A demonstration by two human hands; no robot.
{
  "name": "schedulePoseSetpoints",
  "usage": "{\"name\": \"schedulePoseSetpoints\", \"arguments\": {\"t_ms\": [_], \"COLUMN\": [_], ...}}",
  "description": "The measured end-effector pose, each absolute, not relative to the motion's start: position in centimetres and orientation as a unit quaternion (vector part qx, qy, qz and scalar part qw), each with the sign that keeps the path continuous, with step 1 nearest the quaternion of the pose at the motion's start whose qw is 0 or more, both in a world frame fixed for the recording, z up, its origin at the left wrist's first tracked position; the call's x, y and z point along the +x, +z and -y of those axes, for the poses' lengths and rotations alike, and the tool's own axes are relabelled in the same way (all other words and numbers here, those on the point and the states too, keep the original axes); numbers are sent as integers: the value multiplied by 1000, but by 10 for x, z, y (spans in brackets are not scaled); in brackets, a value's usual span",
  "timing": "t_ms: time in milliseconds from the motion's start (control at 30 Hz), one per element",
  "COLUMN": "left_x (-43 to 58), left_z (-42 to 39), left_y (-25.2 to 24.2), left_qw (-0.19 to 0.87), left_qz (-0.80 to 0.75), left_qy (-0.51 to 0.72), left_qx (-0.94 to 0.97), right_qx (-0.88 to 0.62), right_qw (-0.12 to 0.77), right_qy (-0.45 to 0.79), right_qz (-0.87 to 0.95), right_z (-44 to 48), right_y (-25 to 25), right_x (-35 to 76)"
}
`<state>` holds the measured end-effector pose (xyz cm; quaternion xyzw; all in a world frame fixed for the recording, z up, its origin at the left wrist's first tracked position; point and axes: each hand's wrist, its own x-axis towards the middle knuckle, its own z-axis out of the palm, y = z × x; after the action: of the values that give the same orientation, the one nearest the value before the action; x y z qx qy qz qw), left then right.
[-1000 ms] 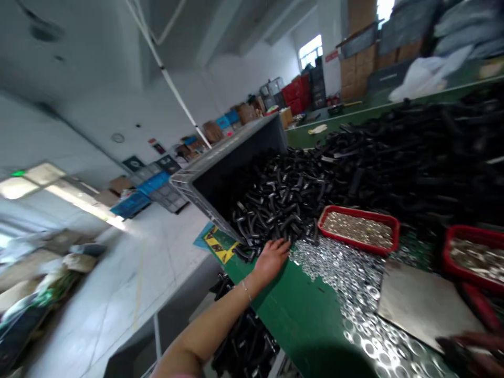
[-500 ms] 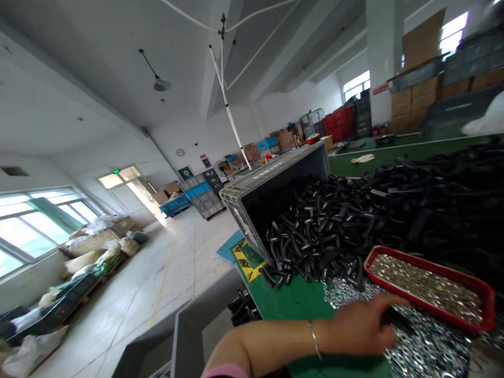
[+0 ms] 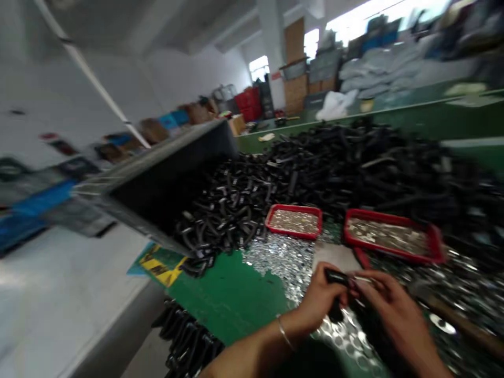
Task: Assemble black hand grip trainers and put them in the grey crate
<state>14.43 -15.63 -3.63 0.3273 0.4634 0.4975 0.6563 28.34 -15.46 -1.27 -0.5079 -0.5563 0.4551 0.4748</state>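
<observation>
My left hand [image 3: 319,295], with a thin bracelet on its wrist, is closed around a black handle-like part [image 3: 335,277]. My right hand [image 3: 388,294] meets it at the part's right end, fingers pinched on a small, thin, pale piece [image 3: 364,279]; blur hides its exact kind. Beneath the hands lie shiny flat metal rings [image 3: 348,336]. Just beyond them is a pale flat block [image 3: 334,255]. Two red trays, a smaller one [image 3: 293,234] and a larger one [image 3: 366,248], hold small metal pieces behind the hands.
A grey crate [image 3: 157,163] lies tipped on its side, black parts [image 3: 224,210] spilling from it into a big heap [image 3: 354,157]. Loose silver pieces [image 3: 279,257] cover part of the green tabletop [image 3: 236,294]. Lower left, more black parts [image 3: 187,336] sit below the table edge.
The view has swung right. My left hand has moved from over the loose metal pieces to in front of me with the black part. My right hand has come into view and joined it.
</observation>
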Motion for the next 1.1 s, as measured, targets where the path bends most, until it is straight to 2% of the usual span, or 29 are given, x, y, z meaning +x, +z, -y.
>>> {"name": "schedulePoseSetpoints", "arguments": {"t_ms": [133, 267, 333, 500, 600, 700, 767, 833, 933, 1033, 1100], "left_x": [147, 135, 128, 118, 109, 97, 90, 86, 85, 90, 97], "left_z": [160, 176, 180, 177, 166, 148, 137, 130, 127, 124, 120], "left_y": [-38, -25, -18, -26, -31, -23, -13, -6, -6, -14, -19], "left_qw": [744, 829, 835, 831, 763, 692, 677, 684, 701, 684, 647], "left_qz": [-380, -310, -287, -309, -383, -392, -382, -381, -386, -406, -442], "left_qy": [471, 289, 237, 241, 366, 522, 556, 540, 503, 516, 531], "left_qx": [283, 366, 404, 395, 371, 308, 293, 308, 327, 317, 323], "right_qx": [-510, -436, -399, -375, -466, -572, -593, -606, -611, -600, -576], "right_qw": [436, 390, 377, 326, 276, 164, 75, 36, 30, 35, 69], "right_qy": [490, 583, 615, 603, 487, 218, 106, 78, 68, 63, 77], "right_qz": [557, 565, 566, 624, 685, 773, 795, 791, 788, 797, 811], "right_z": [149, 143, 143, 135, 112, 79, 61, 50, 48, 56, 65], "right_y": [-27, -29, -28, -25, -26, -27, -27, -27, -26, -26, -25], "right_x": [298, 310, 314, 311, 304, 292, 279, 266, 255, 260, 269]}}
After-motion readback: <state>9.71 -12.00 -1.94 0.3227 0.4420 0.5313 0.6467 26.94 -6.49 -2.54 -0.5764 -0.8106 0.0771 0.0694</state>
